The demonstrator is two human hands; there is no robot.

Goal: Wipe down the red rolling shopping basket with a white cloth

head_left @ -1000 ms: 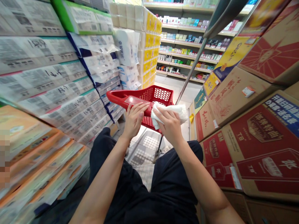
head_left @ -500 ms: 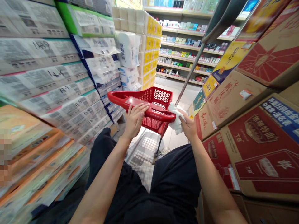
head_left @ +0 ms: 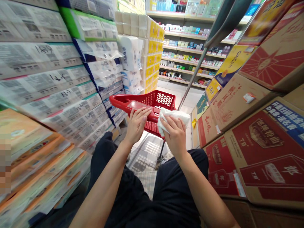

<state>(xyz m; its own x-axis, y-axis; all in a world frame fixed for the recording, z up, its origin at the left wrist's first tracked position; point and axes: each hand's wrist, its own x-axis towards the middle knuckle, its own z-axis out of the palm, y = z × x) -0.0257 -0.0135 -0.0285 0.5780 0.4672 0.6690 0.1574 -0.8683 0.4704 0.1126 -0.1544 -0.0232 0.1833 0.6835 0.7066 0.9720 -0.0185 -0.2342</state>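
A red plastic shopping cart (head_left: pixel 120 100) with a perforated basket stands in front of my legs, its thick handle towards me. My left hand (head_left: pixel 137 126) is closed over the middle of the handle, fingers lying across its top. In my right hand (head_left: pixel 176 136) is a white cloth (head_left: pixel 181 117), pressed over the handle's right end with my fingers bent on top of it. The cloth hides that end of the handle. My two hands are a short way apart.
Stacked paper packs (head_left: pixel 61 76) rise on the left, with orange packs (head_left: pixel 35 148) nearer me. Cardboard cartons (head_left: pixel 266 126) line the right side. A grey metal pole (head_left: pixel 193 77) slants behind the cart. Stocked shelves (head_left: pixel 190 57) stand across the far end.
My right hand has moved from beside the handle's right end to on top of it, leftward, bringing the cloth over it. My left hand stays in place.
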